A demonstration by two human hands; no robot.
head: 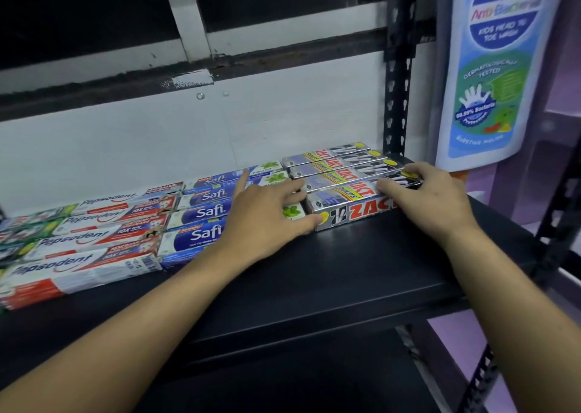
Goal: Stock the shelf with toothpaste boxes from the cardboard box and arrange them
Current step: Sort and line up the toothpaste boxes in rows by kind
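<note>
Several silver Zact toothpaste boxes (339,173) lie side by side at the right end of the black shelf (345,271). The nearest Zact box (352,208) has my left hand (267,214) at its left end, thumb on the front corner, fingers spread, index raised. My right hand (430,199) rests on its right end, fingers laid over the top of the row. Blue Safi boxes (201,214) sit left of them, and white-red Pepsodent boxes (85,243) further left. The cardboard box is out of view.
A black perforated upright (397,98) stands at the shelf's back right corner. A large blue-and-white wash bottle label (493,66) hangs close on the right. White wall panels back the shelf. The shelf's front strip is bare dark metal.
</note>
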